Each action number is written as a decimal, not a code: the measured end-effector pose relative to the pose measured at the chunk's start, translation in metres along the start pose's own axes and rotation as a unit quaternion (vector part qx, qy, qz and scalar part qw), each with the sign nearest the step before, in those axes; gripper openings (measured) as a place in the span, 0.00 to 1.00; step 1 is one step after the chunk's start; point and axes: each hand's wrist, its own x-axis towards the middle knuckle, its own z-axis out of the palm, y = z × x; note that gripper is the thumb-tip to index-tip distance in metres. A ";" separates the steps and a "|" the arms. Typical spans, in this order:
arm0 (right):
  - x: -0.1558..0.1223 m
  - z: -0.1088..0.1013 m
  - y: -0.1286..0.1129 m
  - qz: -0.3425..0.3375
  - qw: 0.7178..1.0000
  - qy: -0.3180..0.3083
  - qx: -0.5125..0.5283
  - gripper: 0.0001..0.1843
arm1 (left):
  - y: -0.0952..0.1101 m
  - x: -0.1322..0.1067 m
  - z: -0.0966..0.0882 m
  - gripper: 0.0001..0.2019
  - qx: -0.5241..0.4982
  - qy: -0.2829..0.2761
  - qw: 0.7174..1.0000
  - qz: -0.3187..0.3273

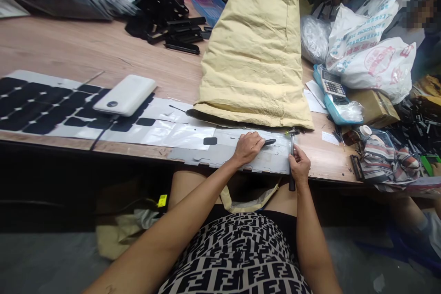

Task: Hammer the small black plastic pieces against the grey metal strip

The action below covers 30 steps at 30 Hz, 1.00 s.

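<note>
My right hand (pixel 300 165) is wrapped round the black handle of a small hammer (pixel 292 151), whose metal head points away from me. In my left hand (pixel 248 148), the fingers are closed on a short black part (pixel 269 142) that sticks out to the right; its exact kind I cannot make out. Both hands are over a grey-white board (pixel 225 158) at the table's front edge. Just beyond them lies a large pale yellow cloth sack (pixel 257 55), its lower edge reaching the board.
To the left, a white power bank (pixel 126 94) rests on a sheet printed with dark panels (pixel 37 103). Black parts (pixel 182 36) and a blue basket (pixel 206 4) stand behind. A calculator (pixel 332 83), plastic bags (pixel 375 62) and a striped cloth (pixel 387 161) crowd the right.
</note>
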 end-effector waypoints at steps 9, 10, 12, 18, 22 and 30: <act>0.001 0.000 0.001 0.000 1.000 0.004 -0.009 0.29 | -0.004 -0.005 -0.012 0.18 -0.080 -0.080 0.991 0.072; 0.001 0.000 0.002 -0.001 1.000 0.005 -0.010 0.29 | -0.006 -0.008 -0.014 0.17 -0.086 -0.098 0.987 0.088; 0.000 0.001 0.003 -0.001 1.000 0.005 -0.012 0.29 | -0.009 -0.019 -0.016 0.14 -0.088 -0.132 0.979 0.129; 0.001 0.001 0.003 -0.002 1.000 0.002 -0.003 0.28 | -0.013 -0.064 -0.022 0.06 -0.062 -0.140 0.968 0.199; 0.001 0.001 0.000 0.002 1.000 0.003 -0.004 0.28 | -0.009 -0.082 -0.020 0.07 -0.021 -0.127 0.971 0.199; 0.001 0.001 0.001 -0.003 1.000 0.004 -0.015 0.28 | -0.005 -0.051 -0.024 0.18 -0.082 0.007 0.997 0.008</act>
